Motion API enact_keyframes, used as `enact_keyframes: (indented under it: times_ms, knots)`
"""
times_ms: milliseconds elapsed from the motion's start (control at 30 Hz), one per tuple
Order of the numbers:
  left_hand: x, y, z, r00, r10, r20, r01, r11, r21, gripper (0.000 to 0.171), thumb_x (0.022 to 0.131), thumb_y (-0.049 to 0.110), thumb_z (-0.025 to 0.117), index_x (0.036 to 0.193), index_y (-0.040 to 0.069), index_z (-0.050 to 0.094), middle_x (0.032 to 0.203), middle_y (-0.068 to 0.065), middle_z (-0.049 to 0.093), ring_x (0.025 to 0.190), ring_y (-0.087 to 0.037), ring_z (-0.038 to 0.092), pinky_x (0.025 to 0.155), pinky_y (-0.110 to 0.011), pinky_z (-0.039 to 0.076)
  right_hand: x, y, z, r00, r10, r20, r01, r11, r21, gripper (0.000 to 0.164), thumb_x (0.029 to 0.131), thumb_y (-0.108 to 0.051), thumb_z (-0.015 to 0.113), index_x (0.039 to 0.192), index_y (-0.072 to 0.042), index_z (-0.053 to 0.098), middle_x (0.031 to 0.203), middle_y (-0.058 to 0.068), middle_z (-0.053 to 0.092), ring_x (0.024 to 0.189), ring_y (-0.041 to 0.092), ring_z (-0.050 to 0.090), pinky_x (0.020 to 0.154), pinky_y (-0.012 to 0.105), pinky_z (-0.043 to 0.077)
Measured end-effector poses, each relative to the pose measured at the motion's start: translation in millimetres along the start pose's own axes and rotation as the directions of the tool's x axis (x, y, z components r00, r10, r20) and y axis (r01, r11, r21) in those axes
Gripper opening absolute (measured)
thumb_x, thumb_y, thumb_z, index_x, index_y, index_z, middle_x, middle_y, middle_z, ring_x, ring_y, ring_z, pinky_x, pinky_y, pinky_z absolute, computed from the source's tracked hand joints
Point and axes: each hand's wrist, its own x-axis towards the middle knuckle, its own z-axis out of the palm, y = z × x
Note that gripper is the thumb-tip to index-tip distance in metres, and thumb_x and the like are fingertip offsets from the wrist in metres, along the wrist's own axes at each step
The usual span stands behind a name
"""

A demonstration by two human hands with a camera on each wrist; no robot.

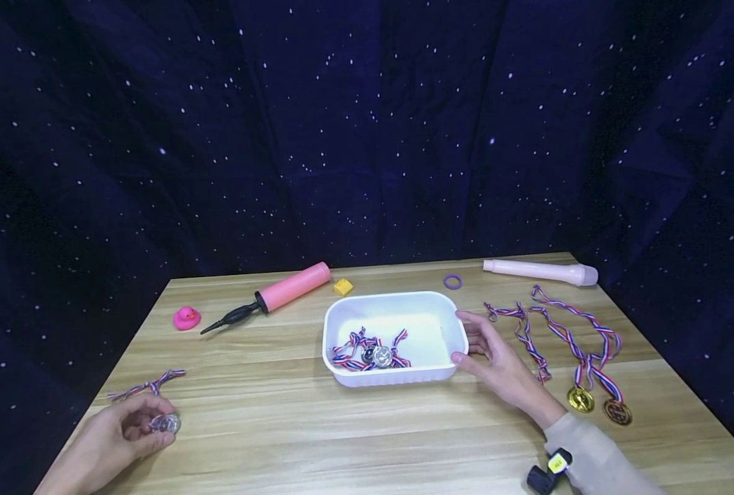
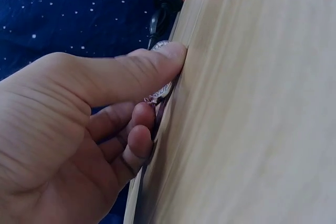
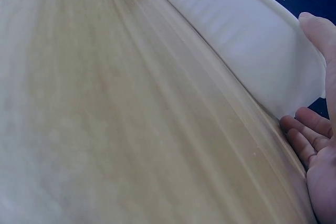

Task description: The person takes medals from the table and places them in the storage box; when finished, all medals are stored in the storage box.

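Observation:
At the table's left front, my left hand (image 1: 110,433) pinches a silver medal (image 1: 172,423) between thumb and fingers. Its striped ribbon (image 1: 157,383) trails on the wood behind the fingers. The left wrist view shows the medal's edge (image 2: 167,90) under the thumb, partly hidden. My right hand (image 1: 497,361) grips the right end of a white plastic basin (image 1: 392,375), thumb at the rim and fingers against the outer wall. Inside the basin's left half lie silver medals (image 1: 382,356) with red, white and blue ribbons, partly overlapping.
Right of the basin lie a gold medal (image 1: 580,399), a bronze medal (image 1: 617,412) and tangled ribbons. Along the back are a pink duck (image 1: 186,318), a pink hand pump (image 1: 293,287), a yellow block (image 1: 343,287), a purple ring (image 1: 452,282) and a pale pink stick (image 1: 534,271).

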Motion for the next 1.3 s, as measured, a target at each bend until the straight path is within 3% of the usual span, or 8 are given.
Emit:
enact_keyframes:
  times_ms: [200, 467, 700, 833, 933, 1000, 1133, 1300]
  knots:
    - [0.7, 4.9, -1.2, 0.998, -0.057, 0.029, 0.057, 0.998, 0.003, 0.039, 0.080, 0.008, 0.100, 0.110, 0.022, 0.079, 0.101, 0.008, 0.072, 0.080, -0.001, 0.066, 0.066, -0.017, 0.055, -0.2, 0.3, -0.1, 1.000, -0.001, 0.001, 0.001, 1.000, -0.005, 0.072, 0.105, -0.013, 0.079, 0.167, -0.013, 0.042, 0.149, 0.022, 0.061, 0.130, 0.038, 0.064, 0.110, 0.020, 0.053]
    - [2.5, 16.7, 0.9, 0.992, -0.108, 0.072, 0.118, 0.982, -0.147, 0.027, 0.091, 0.007, 0.093, 0.115, 0.012, 0.082, 0.102, 0.002, 0.082, 0.088, -0.006, 0.079, 0.073, -0.018, 0.062, -1.3, 0.8, -0.3, 1.000, -0.008, -0.005, 0.008, 1.000, -0.011, 0.072, 0.104, -0.013, 0.079, 0.167, -0.013, 0.043, 0.148, 0.021, 0.062, 0.129, 0.037, 0.065, 0.109, 0.021, 0.054]
    - [6.3, 23.2, 2.3, 0.991, -0.119, 0.068, 0.127, 0.985, -0.121, 0.029, 0.091, 0.006, 0.092, 0.117, 0.013, 0.084, 0.109, 0.000, 0.083, 0.089, -0.003, 0.076, 0.073, -0.017, 0.061, -0.8, 1.0, -0.3, 1.000, -0.012, -0.005, 0.012, 1.000, -0.005, 0.072, 0.105, -0.013, 0.079, 0.167, -0.013, 0.043, 0.149, 0.022, 0.061, 0.130, 0.038, 0.065, 0.110, 0.020, 0.054]
    - [10.5, 27.8, 4.8, 0.993, -0.113, 0.043, 0.118, 0.985, -0.128, 0.028, 0.092, 0.006, 0.091, 0.118, 0.010, 0.084, 0.119, -0.003, 0.083, 0.104, 0.008, 0.070, 0.081, -0.012, 0.060, -0.3, 0.6, -0.6, 1.000, -0.005, -0.005, 0.005, 1.000, -0.006, 0.072, 0.105, -0.014, 0.079, 0.167, -0.014, 0.043, 0.150, 0.022, 0.061, 0.131, 0.038, 0.064, 0.110, 0.019, 0.053]
    - [13.2, 32.3, 6.7, 0.997, -0.071, 0.020, 0.073, 0.986, -0.153, 0.027, 0.094, 0.004, 0.089, 0.119, 0.007, 0.083, 0.125, -0.002, 0.082, 0.114, 0.011, 0.067, 0.084, -0.012, 0.060, 0.0, 0.8, -0.6, 1.000, -0.003, -0.003, 0.003, 1.000, -0.004, 0.072, 0.105, -0.015, 0.078, 0.167, -0.013, 0.042, 0.150, 0.022, 0.061, 0.132, 0.038, 0.064, 0.110, 0.020, 0.053]
    - [15.2, 36.1, 7.5, 0.999, -0.047, -0.001, 0.046, 0.985, -0.166, 0.028, 0.094, 0.002, 0.089, 0.121, 0.006, 0.082, 0.127, 0.004, 0.081, 0.111, 0.009, 0.069, 0.082, -0.012, 0.061, 0.1, 1.0, -0.5, 1.000, -0.004, -0.001, 0.004, 1.000, -0.004, 0.072, 0.105, -0.015, 0.078, 0.167, -0.013, 0.042, 0.149, 0.022, 0.061, 0.131, 0.038, 0.064, 0.110, 0.020, 0.053]
    - [21.6, 46.6, 8.6, 0.999, -0.006, -0.036, -0.002, 0.975, -0.220, 0.038, 0.091, -0.006, 0.088, 0.127, 0.002, 0.078, 0.123, 0.005, 0.081, 0.098, -0.002, 0.076, 0.082, -0.018, 0.064, -0.1, 1.4, -0.2, 1.000, -0.010, -0.001, 0.010, 1.000, -0.007, 0.072, 0.105, -0.014, 0.079, 0.167, -0.012, 0.042, 0.148, 0.022, 0.062, 0.129, 0.038, 0.065, 0.110, 0.021, 0.054]
    - [32.3, 63.6, 8.3, 0.998, -0.046, -0.051, 0.030, 0.957, -0.290, 0.033, 0.091, -0.007, 0.088, 0.120, -0.002, 0.073, 0.105, -0.002, 0.082, 0.090, -0.010, 0.079, 0.077, -0.022, 0.065, 0.0, 1.6, -0.1, 1.000, -0.013, -0.001, 0.013, 1.000, -0.012, 0.072, 0.105, -0.014, 0.079, 0.167, -0.013, 0.042, 0.148, 0.021, 0.062, 0.129, 0.038, 0.065, 0.109, 0.021, 0.054]
